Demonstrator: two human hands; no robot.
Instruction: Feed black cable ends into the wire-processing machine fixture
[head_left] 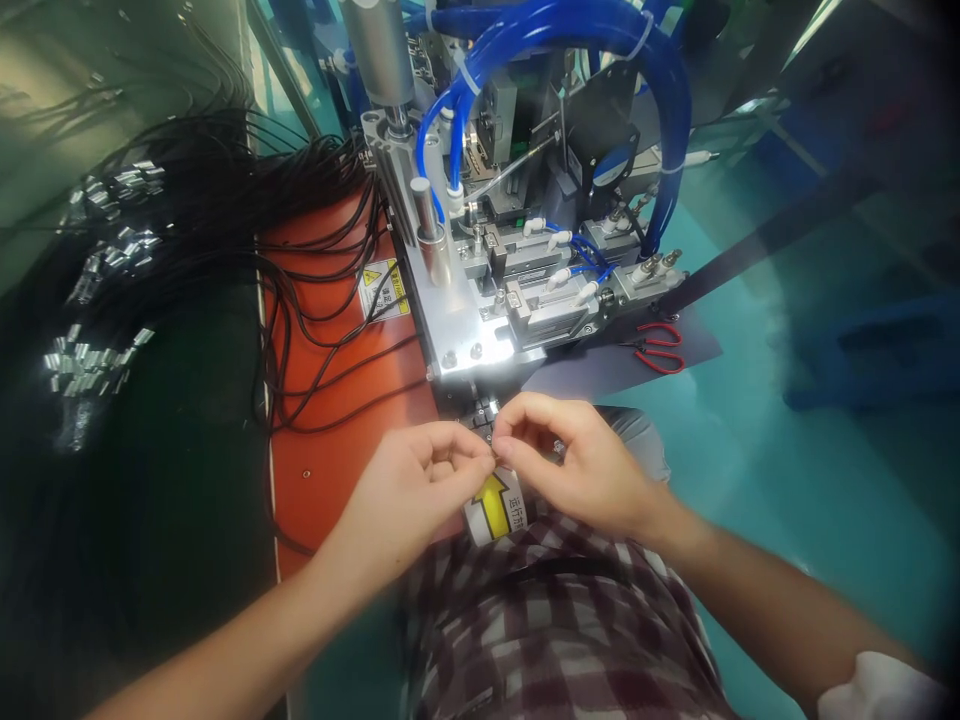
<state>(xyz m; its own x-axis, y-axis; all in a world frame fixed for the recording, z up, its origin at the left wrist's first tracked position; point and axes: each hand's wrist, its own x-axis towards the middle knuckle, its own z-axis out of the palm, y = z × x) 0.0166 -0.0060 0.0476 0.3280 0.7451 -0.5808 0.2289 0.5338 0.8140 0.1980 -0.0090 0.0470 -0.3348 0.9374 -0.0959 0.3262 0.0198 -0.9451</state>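
Note:
My left hand [424, 480] and my right hand [574, 450] meet at the front of a metal machine [472, 335]. The fingers of both are pinched together, their tips nearly touching. Whatever sits between the fingertips is too small to make out. Just beyond them is a small dark metal fixture [484, 410] at the machine's front end. Below the fingers lies a white label with a yellow arrow [493, 508], partly covered by my hands.
Black cables [315, 170] run over the orange tabletop [360, 450] on the left, many with shiny ends [94, 360]. Blue air hoses [667, 110] arch above the machine. Red-handled pliers or cutters [660, 350] lie on a grey sheet [600, 372] at right.

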